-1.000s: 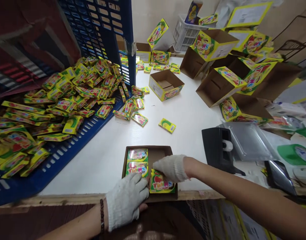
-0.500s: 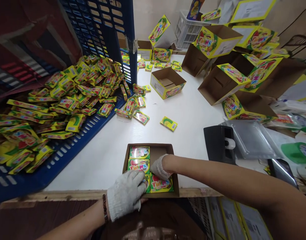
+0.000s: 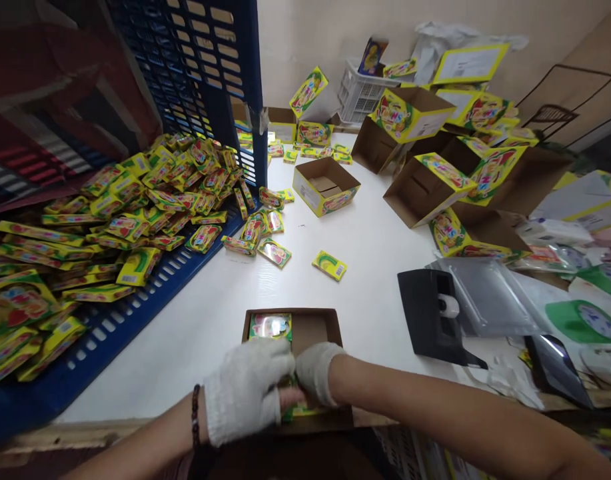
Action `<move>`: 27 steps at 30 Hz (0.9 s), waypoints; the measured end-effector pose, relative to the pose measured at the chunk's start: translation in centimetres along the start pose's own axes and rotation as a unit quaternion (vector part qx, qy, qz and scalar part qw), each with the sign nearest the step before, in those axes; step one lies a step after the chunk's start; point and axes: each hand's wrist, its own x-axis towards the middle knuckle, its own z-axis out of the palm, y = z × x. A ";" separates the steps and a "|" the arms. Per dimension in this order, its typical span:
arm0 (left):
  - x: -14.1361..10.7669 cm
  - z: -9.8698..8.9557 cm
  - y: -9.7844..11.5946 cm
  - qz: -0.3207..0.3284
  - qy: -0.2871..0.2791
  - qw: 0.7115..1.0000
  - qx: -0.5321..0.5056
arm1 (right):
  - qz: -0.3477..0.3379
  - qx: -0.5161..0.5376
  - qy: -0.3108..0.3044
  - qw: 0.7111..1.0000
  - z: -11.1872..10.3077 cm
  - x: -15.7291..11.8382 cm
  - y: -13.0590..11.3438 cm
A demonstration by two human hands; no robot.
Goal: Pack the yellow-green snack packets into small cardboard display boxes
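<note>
A shallow open cardboard box (image 3: 312, 325) sits at the table's front edge, with small yellow-green candy boxes lying flat inside. One candy box (image 3: 270, 327) shows in its far left corner. My left hand (image 3: 248, 387), in a white knit glove, lies over the left side of the box. Its fingers stretch to the right and a bare thumb tip stands apart from them. My right hand (image 3: 318, 373), also gloved, reaches down into the right half; its fingertips are hidden. Whether it grips a candy box cannot be seen. Motion slightly smears both hands.
To the left, a tipped blue plastic crate (image 3: 252, 87) spills a heap of candy boxes (image 3: 155, 207). A single candy box (image 3: 329, 265) lies mid-table. Behind it stands an open carton (image 3: 330, 200). On the right are a black tape dispenser (image 3: 425, 313), stacked cartons (image 3: 415, 187) and green tape (image 3: 582, 321).
The view has tilted up, so things sit lower. My right hand has shifted toward the near side of the box, and my left hand now covers more of the left row.
</note>
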 end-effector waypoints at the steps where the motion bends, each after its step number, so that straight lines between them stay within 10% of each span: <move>1: 1.2 -1.2 -1.1 0.003 0.048 0.999 0.004 | 0.002 -0.009 -0.008 1.000 -1.7 -0.9 0.7; 4: 5.8 -4.1 -5.5 -0.027 0.157 0.985 0.068 | 0.033 0.048 0.146 0.988 -6.8 -3.2 4.4; 7: 10.7 -5.2 -10.2 -0.055 0.115 0.979 0.158 | 0.184 0.061 0.280 0.940 -9.7 -2.8 9.3; 14: 16.5 -3.8 -14.3 -0.070 0.061 0.977 0.193 | 0.273 0.063 0.277 0.919 -8.8 1.2 15.0; 21: 13.2 -3.0 -13.7 -0.151 0.061 0.976 0.144 | 0.228 0.077 0.258 0.936 -9.4 -3.9 13.3; 24: 11.1 -3.0 -13.6 -0.215 0.096 0.966 0.104 | 0.092 0.036 0.302 0.948 -8.9 -7.8 9.9; 27: 9.5 -3.1 -13.7 -0.272 0.138 0.951 0.052 | -0.015 -0.024 0.218 0.975 -7.5 -9.0 5.8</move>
